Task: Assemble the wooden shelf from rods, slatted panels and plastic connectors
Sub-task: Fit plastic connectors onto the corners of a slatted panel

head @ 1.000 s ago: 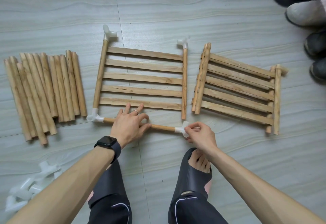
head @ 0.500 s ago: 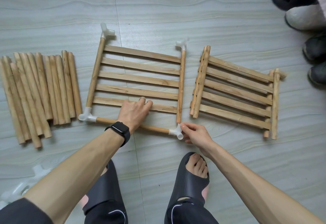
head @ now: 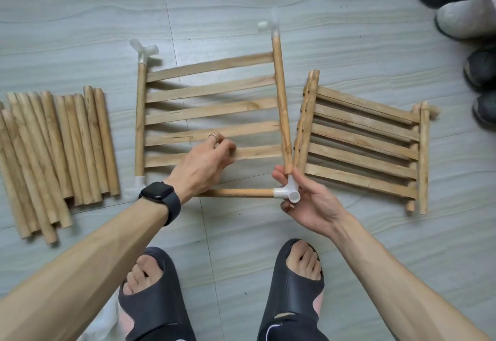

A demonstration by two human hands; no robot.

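The right hand [head: 308, 203] pinches the connector [head: 287, 193] just below the side rod [head: 281, 104], while the left hand [head: 204, 165] grips a slat [head: 259, 151] beside it; pushed crooked, the rod could jam or slip past.

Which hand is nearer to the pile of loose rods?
Left. The left hand grips a lower slat of the slatted panel, right of the rod pile; the right hand is farther right, holding the white corner connector.

slatted panel [head: 212, 111] with white corner connectors [head: 285, 193] sits between loose rods [head: 53, 152] left and stacked panels [head: 362, 140] right.
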